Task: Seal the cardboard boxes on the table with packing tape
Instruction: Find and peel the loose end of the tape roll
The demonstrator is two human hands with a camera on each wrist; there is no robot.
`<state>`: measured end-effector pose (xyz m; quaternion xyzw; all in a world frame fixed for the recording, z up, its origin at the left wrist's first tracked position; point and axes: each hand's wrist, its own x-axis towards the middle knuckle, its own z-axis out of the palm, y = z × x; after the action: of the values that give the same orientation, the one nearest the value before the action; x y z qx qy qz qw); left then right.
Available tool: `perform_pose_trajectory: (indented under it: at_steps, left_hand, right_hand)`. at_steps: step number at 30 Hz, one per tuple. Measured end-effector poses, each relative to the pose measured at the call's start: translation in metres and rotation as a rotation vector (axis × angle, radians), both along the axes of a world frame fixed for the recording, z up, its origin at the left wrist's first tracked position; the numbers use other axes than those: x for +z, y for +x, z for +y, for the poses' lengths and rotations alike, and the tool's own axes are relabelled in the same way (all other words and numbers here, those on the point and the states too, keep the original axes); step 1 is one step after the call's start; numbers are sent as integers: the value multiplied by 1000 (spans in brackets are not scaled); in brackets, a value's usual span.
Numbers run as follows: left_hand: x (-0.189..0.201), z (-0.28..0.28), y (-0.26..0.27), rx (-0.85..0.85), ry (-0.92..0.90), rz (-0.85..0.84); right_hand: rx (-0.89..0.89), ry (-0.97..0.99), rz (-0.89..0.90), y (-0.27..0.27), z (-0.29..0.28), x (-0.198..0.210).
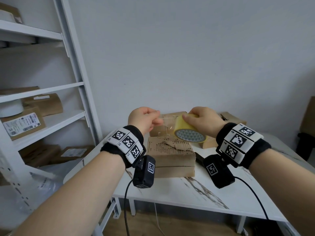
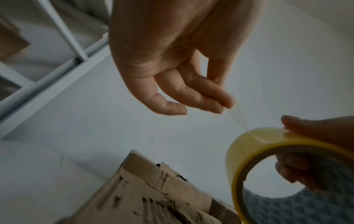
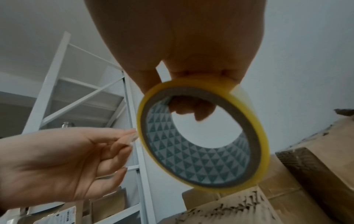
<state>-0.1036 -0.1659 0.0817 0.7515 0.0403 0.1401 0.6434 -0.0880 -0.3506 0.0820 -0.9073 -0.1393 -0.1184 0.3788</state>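
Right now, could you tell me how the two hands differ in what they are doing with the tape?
The right hand grips the yellow tape roll, fingers hooked through its core; the left hand only pinches the clear free end pulled from it. Both are raised above the boxes.

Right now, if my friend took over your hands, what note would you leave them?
Right hand grips the tape roll, held above the boxes. Left hand pinches the pulled-out clear tape end. The nearest box sits on the white table, two more boxes behind it. Done: tape started off the roll. Left: no fresh strip shows on the near box; stick it down and seal each box.
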Motion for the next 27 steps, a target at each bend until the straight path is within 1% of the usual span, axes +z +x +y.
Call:
perform_pose_trajectory:
  at_steps: [2,4,5,8,11,12,13,17,19,22,23,27]
  left_hand:
    - [1,0,-1,35,38,-53]
    - [3,1,-3,47,35,-82]
    - [4,2,-4,49,38,-86]
    - [5,3,-6,55,63,-99]
    - [7,3,-8,56,60,-108]
    - [9,4,-9,59,51,-102]
    - [10,5,-10,60,39,-98]
    - [11,10,-17,68,54,-122]
    - [7,13,-21,99,74,-153]
    - [3,22,-23,148,61,-171]
    - [2,24,-24,155,70,-175]
    - [-2,26,-23,147,107,-162]
  right_hand:
    - [8,-31,-32,-4,2,0]
    - [6,12,-67,-7,1,2]
    - [-3,70,-71,-8,0,3]
    - [-5,333,-54,-16,-2,7]
    - [47,634,77,-24,-2,8]
    - [76,707,125,-27,-3,8]
    - [103,720,151,-28,-4,7]
    - [141,524,95,-32,-9,4]
    - [94,384,40,-34,-9,6]
    - [-24,76,-49,-33,-14,4]
    - [-59,14,-52,-33,-16,2]
    - [-110,-36,-19,-32,-20,-2]
